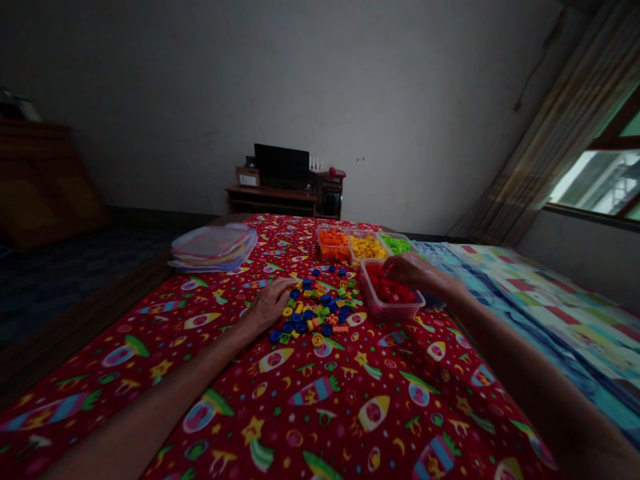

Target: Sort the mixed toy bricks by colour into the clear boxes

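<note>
My left hand (273, 303) lies on the red patterned cloth, fingers stretched toward the left edge of a loose pile of toy building bricks (309, 312). Blue, yellow, green and orange pieces are mixed in that pile. Over a clear plastic box (395, 311) of red bricks (389, 289), my right hand (413, 272) reaches in from the right. Its fingers bend down toward the red bricks and are blurred, so whether they grip one cannot be made out.
Behind the red box stand boxes of orange bricks (334, 245), yellow bricks (369, 247) and green bricks (395, 245). Stacked lids (214, 248) lie at the left edge of the patterned cloth (320, 407). A checked bedspread (550, 287) is at right; a monitor (281, 165) stands beyond.
</note>
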Tool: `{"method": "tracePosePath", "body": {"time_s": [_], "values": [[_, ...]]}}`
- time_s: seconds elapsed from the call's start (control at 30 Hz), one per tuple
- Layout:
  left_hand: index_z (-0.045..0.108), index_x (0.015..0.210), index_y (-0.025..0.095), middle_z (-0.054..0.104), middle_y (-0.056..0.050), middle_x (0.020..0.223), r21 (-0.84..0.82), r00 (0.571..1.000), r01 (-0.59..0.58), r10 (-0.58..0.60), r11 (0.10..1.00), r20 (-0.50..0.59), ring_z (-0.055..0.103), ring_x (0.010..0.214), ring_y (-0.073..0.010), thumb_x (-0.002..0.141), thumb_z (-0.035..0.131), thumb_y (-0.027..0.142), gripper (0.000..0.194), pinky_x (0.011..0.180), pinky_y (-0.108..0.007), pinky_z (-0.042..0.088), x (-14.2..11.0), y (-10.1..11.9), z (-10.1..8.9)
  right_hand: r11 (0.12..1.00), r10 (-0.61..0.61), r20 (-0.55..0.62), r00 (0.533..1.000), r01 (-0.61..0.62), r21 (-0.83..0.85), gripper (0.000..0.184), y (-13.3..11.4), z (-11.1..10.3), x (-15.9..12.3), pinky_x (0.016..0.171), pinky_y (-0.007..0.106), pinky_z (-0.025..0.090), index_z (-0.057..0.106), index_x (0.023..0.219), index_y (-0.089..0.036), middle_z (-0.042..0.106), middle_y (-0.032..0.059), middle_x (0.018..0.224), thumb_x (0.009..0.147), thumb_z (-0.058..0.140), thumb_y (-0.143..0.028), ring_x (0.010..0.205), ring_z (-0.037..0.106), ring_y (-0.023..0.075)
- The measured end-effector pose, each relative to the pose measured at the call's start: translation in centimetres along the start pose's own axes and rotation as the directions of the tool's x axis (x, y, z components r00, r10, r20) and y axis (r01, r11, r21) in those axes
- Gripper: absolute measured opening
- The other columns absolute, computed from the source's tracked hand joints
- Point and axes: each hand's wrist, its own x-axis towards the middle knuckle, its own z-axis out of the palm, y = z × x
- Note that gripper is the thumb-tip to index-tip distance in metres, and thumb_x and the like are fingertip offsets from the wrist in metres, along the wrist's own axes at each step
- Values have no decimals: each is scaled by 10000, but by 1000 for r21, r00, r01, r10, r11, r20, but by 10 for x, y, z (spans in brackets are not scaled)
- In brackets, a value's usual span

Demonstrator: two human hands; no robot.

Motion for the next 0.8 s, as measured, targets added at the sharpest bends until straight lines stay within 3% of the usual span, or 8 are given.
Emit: {"method": "tracePosePath", "body": {"time_s": [0.13, 0.27, 0.4, 0.53, 0.63, 0.73, 0.8], "values": [[629, 1030, 157, 667, -111, 1093, -4, 1000, 6, -6, 1000, 6, 614, 1023, -218, 825, 360, 239, 348, 935, -390, 487, 0, 3, -2, 996, -39, -92, 995, 46, 73, 204, -4, -6, 0, 567, 216, 346, 698, 874, -134, 655, 42, 727, 824, 513, -203, 596, 513, 100], [633, 1035, 179, 664, -85, 1109, 6, 1000, 24, -24, 1000, 8, 609, 1032, -206, 827, 360, 226, 346, 948, -374, 481, -1, 8, -3, 971, -104, -176, 979, 138, 197, 241, -29, -1, 2, 555, 204, 325, 681, 832, -133, 627, 19, 696, 852, 466, -239, 588, 493, 87], [643, 1032, 182, 665, -75, 1108, 14, 999, 37, -37, 999, -26, 608, 1031, -199, 823, 363, 245, 355, 938, -364, 484, 1, 10, -7, 963, -140, -162, 977, 172, 206, 232, -62, 17, 16, 533, 208, 290, 652, 741, -124, 578, 4, 637, 838, 447, -176, 559, 449, 80], [677, 936, 183, 697, -71, 991, 15, 997, 81, -81, 997, -18, 634, 932, -207, 798, 401, 303, 331, 859, -341, 510, 13, 7, -29, 997, -55, -111, 992, 61, 49, 242, -78, 49, 45, 572, 228, 331, 666, 787, -113, 629, 64, 711, 784, 431, -58, 634, 519, 124], [690, 888, 197, 718, -38, 904, -15, 975, 104, -99, 994, 201, 654, 825, -192, 780, 439, 335, 306, 765, -291, 523, 21, 5, -55, 994, 44, -63, 997, -50, -99, 297, -81, 76, 59, 658, 259, 392, 670, 936, -96, 668, 149, 897, 832, 393, -66, 796, 599, 195], [703, 872, 220, 729, -2, 850, -69, 857, 96, -48, 993, 513, 664, 769, -175, 753, 510, 359, 266, 690, -240, 516, 20, 9, -75, 980, 105, 35, 994, -97, -174, 316, -82, 94, 62, 735, 296, 430, 638, 1068, -93, 649, 187, 1046, 877, 389, -121, 943, 613, 251], [710, 877, 236, 730, 9, 845, -83, 784, 89, -18, 993, 621, 666, 758, -173, 714, 576, 352, 241, 665, -223, 509, 16, 13, -79, 978, 116, 79, 990, -100, -185, 321, -82, 101, 60, 764, 305, 436, 623, 1106, -109, 638, 181, 1095, 887, 391, -142, 987, 608, 261]]}}
